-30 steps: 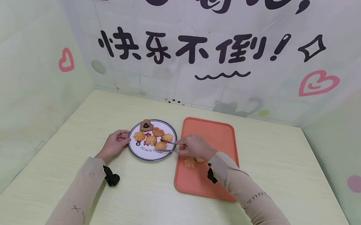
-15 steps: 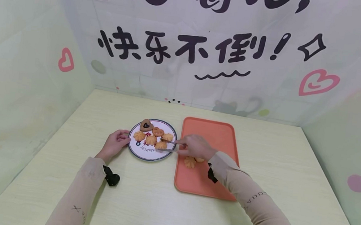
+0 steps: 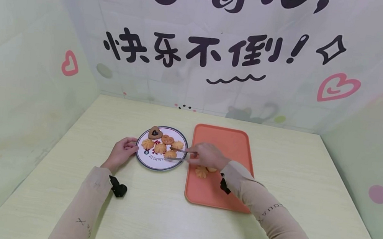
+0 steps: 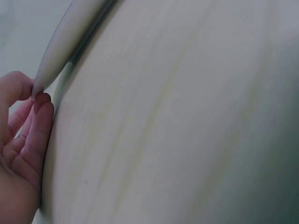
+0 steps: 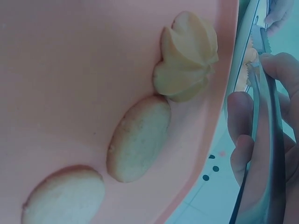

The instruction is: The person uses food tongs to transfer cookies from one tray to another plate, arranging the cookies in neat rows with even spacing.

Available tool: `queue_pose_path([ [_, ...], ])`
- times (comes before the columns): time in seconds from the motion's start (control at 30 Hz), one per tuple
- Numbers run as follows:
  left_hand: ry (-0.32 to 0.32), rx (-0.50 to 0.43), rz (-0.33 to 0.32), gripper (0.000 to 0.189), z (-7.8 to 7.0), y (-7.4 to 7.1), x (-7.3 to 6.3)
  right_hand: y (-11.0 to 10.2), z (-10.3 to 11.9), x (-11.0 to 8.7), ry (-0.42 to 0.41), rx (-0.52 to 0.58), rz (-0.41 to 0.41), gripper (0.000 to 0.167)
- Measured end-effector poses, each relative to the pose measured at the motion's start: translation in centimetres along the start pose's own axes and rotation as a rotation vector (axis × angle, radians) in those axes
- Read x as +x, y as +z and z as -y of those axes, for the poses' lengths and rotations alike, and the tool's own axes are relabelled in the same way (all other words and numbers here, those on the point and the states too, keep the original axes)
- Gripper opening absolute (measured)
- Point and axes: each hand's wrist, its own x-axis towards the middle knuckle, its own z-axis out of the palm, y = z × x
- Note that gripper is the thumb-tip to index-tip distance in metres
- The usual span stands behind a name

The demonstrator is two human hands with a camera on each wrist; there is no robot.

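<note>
At the edge of a white plate with a blue rim [image 3: 149, 162], my left hand [image 3: 120, 154] pinches the rim between thumb and fingers, as the left wrist view also shows on the plate edge [image 4: 63, 46]. My right hand [image 3: 208, 155] grips metal tongs [image 5: 270, 154], whose arms [image 3: 178, 159] are spread and reach over the plate's right side. Their tips lie by a flower-shaped cookie [image 3: 170, 154]; whether they touch it is unclear. Also on the plate are a heart-shaped cookie with dark filling [image 3: 155, 133], a pretzel-shaped cookie [image 3: 167, 140] and more flower-shaped cookies [image 3: 159, 148].
An orange tray [image 3: 201, 193] lies right of the plate, under my right forearm. On it the right wrist view shows a flower-shaped cookie [image 5: 189, 58] and two oval cookies [image 5: 139, 139]. A printed cloth wall [image 3: 166, 90] stands behind the pale table [image 3: 147, 215].
</note>
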Motion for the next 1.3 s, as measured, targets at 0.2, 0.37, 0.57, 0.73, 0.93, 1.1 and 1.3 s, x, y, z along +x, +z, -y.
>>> queue_pose_path([
  [0.2, 0.014, 0.005, 0.003, 0.04, 0.0, 0.0, 0.0, -0.1, 0.0, -0.1, 0.013, 0.015, -0.008, 0.04],
  [0.37, 0.011, 0.004, 0.0, 0.039, 0.0, 0.0, -0.1, -0.5, -0.1, -0.4, 0.013, 0.067, -0.032, 0.039],
  [0.57, 0.004, 0.004, -0.006, 0.038, 0.0, 0.0, -0.2, -1.8, -0.3, -1.1, 0.05, 0.111, -0.064, 0.037],
  [0.73, 0.006, 0.006, -0.007, 0.039, 0.0, -0.1, -0.1, -2.8, -1.1, -2.1, 0.053, 0.127, -0.12, 0.038],
  [0.93, 0.008, 0.011, -0.008, 0.04, 0.0, 0.0, -0.1, -3.7, -2.4, -3.7, 0.048, 0.128, -0.171, 0.039],
  [1.1, 0.01, 0.007, -0.007, 0.04, 0.0, 0.0, -0.1, -4.0, -3.5, -5.2, 0.034, 0.14, -0.201, 0.039],
  [1.3, -0.001, 0.002, -0.009, 0.039, -0.1, 0.1, -0.1, -3.7, -4.3, -6.7, 0.023, 0.134, -0.219, 0.039],
])
